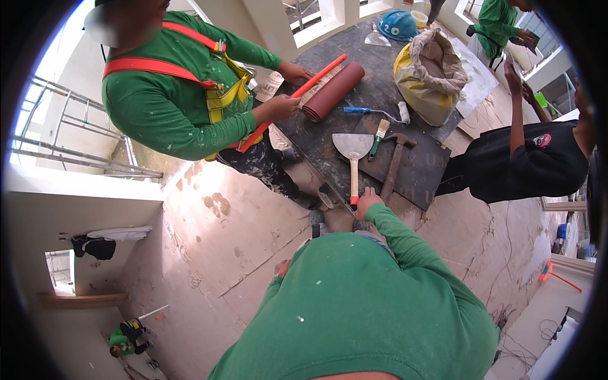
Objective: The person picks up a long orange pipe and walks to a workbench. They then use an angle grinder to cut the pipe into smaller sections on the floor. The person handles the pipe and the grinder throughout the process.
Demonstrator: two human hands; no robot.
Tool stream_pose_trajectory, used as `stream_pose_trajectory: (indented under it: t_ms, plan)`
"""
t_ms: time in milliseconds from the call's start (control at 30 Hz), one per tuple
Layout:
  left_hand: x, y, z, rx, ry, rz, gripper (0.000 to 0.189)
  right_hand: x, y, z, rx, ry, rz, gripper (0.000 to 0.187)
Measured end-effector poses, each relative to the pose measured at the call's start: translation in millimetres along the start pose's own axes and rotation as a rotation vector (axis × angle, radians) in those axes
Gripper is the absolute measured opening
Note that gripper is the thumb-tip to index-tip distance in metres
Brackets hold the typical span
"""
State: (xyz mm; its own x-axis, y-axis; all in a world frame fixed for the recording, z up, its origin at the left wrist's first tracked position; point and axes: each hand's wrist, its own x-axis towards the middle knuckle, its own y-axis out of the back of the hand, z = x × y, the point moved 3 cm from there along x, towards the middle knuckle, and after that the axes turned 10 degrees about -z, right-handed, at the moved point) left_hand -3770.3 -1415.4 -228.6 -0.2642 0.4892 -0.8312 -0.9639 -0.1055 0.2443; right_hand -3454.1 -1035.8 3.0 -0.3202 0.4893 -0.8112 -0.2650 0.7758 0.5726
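Note:
My right hand (369, 203) is at the near corner of a dark work board (327, 142), between a broad scraper (354, 147) with a red-tipped wooden handle and a rusty claw hammer (395, 164). Its fingertips are close to the ends of both handles; a grip cannot be made out. My left hand (282, 268) hangs by my left side, mostly hidden by my green sleeve and shirt. Beyond the hammer lie a green-handled paintbrush (378, 138) and a small paint roller (380, 113) with a blue grip. A roll of red-brown sandpaper (335, 91) rests farther back.
At left, a co-worker (175, 95) in a harness holds an orange strap (304, 88). An open sack (427, 78) and a blue hard hat (398, 24) stand on the board. Another person (527, 156) in black is at right. Cables (513, 342) trail over the floor.

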Motion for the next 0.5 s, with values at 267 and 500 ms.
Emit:
stream_pose_trajectory:
  t_ms: [267,500]
  plan:
    - [45,-1,-31,0.122,-0.083,0.014,0.048,9,-1,0,-0.01,0.014,0.001,0.076]
    - [15,2,24,0.109,0.026,0.017,0.047,-8,28,11,0.589,0.253,0.017,0.07]
